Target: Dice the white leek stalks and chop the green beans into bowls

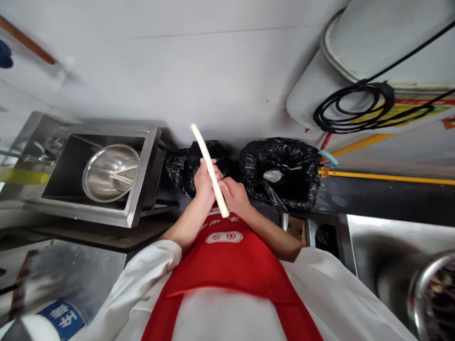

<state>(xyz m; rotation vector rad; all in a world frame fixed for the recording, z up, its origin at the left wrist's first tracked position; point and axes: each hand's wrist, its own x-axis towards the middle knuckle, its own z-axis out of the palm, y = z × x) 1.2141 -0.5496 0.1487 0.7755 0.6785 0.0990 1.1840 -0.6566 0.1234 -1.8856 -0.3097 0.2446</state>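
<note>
A long, pale, peeled stalk (209,163) slants in front of the red apron, its upper end leaning away to the left. My left hand (204,183) is closed around its middle. My right hand (236,196) is closed beside the stalk on its right, with the thumb against or very near it. Whatever sits inside those right fingers is hidden. Below and behind the hands is a bin lined with a black bag (179,168). In the sink at left, a steel bowl (93,173) holds several similar pale sticks (122,178).
A steel sink (133,208) stands at left, with a tap beside it. Another black-bagged bin (307,156) is right of my hands, with a whitish scrap inside. A white tank (309,90) with coiled black cable (320,116) and a yellow pipe (391,178) are at right.
</note>
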